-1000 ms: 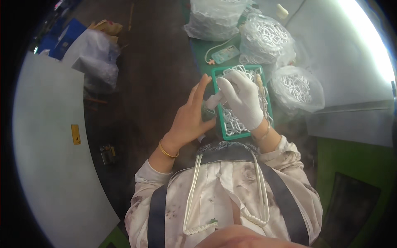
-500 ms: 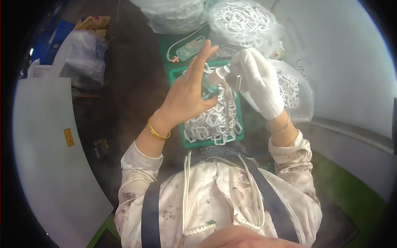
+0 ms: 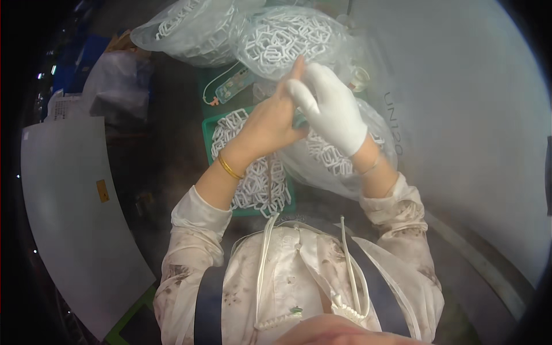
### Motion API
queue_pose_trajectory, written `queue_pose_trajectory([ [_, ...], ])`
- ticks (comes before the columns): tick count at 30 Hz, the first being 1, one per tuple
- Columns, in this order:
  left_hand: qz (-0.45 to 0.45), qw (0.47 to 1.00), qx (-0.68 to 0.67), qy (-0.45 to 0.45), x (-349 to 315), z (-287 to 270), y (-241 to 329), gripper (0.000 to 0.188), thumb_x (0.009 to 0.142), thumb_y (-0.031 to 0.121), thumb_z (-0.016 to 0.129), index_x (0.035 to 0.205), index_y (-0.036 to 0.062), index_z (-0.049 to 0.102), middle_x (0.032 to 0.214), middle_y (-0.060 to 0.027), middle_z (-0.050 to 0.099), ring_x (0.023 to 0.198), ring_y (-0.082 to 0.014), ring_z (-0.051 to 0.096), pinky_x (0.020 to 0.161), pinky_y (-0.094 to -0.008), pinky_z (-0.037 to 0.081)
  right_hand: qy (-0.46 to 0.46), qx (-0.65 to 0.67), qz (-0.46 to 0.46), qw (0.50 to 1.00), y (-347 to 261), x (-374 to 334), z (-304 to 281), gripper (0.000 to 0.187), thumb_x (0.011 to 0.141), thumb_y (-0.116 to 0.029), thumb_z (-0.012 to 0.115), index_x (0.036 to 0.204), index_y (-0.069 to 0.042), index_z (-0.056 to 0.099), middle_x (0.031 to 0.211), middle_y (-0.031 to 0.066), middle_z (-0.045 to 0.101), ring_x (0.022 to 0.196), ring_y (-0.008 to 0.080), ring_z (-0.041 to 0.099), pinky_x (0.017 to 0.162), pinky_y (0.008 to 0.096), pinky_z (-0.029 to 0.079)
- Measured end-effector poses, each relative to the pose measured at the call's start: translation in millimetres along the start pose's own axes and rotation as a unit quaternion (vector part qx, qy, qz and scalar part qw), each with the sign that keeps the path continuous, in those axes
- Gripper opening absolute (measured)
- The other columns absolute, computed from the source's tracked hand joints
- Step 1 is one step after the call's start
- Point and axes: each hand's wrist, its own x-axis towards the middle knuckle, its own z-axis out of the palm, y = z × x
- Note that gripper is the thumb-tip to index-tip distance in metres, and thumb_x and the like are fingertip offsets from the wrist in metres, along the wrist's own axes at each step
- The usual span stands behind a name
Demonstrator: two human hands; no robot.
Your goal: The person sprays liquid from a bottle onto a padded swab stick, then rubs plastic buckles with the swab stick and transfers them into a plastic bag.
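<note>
My bare left hand (image 3: 269,122), with a gold bangle at its wrist, is raised over the right part of a green tray. Its fingers are curled, and a sliver of something teal (image 3: 299,119) shows by the palm. My right hand (image 3: 334,109), in a white knitted glove, meets it at the fingertips, its fingers bent and closed. What either hand holds is mostly hidden between them. Below, the green tray (image 3: 208,135) holds many white angular plastic rings (image 3: 253,187). A clear bag of similar rings (image 3: 330,158) lies under my right hand.
Two more clear bags of white rings stand at the far side, one in the middle (image 3: 290,43) and one to its left (image 3: 198,31). A phone in a patterned case (image 3: 234,86) lies behind the tray. A grey panel (image 3: 69,218) stands left; a pale wall (image 3: 460,115) rises right.
My hands have come together; half a second ago they were apart, with a white piece and something teal at the left. The view has shifted, so the tray now appears further left.
</note>
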Motion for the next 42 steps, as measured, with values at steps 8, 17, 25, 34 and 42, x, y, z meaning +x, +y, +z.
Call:
queue_pose_trajectory([
  [8,0.080,0.990,0.030,0.112,102.6,-62.1,-3.5,0.109,0.077,0.013,0.082,0.163,0.0041,0.015,0.157,-0.0239,0.040,0.143,-0.0373,0.045,0.114,-0.0421,0.040,-0.126,0.354,0.115,0.920,4.0,107.3,-59.4,0.055,0.081,-0.019,0.084,0.125,0.000,0.058,0.093,0.0089,0.073,0.080,0.0109,0.067,0.068,0.0237,0.054],
  [17,0.094,0.936,0.057,0.336,30.1,-108.7,-44.0,0.071,0.082,0.005,0.078,0.147,0.0037,0.048,0.128,-0.0157,0.060,0.113,-0.0306,0.063,0.100,-0.0391,0.050,0.147,0.098,-0.043,0.983,90.4,309.8,-52.4,0.036,0.086,-0.007,0.080,0.111,-0.002,0.055,0.093,0.0074,0.070,0.080,0.0109,0.067,0.068,0.0262,0.056],
  [25,-0.307,0.881,0.051,0.357,-177.8,-41.2,-133.1,0.056,0.088,-0.007,0.064,0.142,0.0013,0.051,0.135,-0.0153,0.057,0.111,-0.0223,0.065,0.106,-0.0374,0.045,-0.032,-0.322,0.085,0.943,230.8,406.6,14.8,0.067,0.081,-0.043,0.077,0.132,-0.004,0.059,0.123,0.0186,0.070,0.114,0.0347,0.068,0.098,0.0390,0.053],
  [34,-0.435,0.833,0.009,0.343,-221.3,-16.6,-151.3,0.053,0.095,-0.005,0.058,0.147,0.0026,0.047,0.134,-0.0143,0.056,0.114,-0.0187,0.062,0.111,-0.0370,0.041,-0.114,-0.318,0.137,0.931,313.4,430.5,67.4,0.063,0.072,-0.038,0.079,0.124,-0.004,0.066,0.115,0.0179,0.072,0.108,0.0335,0.070,0.097,0.0371,0.053],
  [42,-0.471,0.821,-0.008,0.324,-223.8,0.2,-161.7,0.051,0.096,-0.005,0.058,0.145,0.0032,0.048,0.138,-0.0144,0.053,0.110,-0.0172,0.063,0.107,-0.0348,0.044,-0.294,-0.345,0.108,0.885,346.6,458.7,94.2,0.056,0.078,-0.041,0.078,0.118,-0.003,0.068,0.103,0.0173,0.073,0.090,0.0287,0.073,0.077,0.0379,0.057],
])
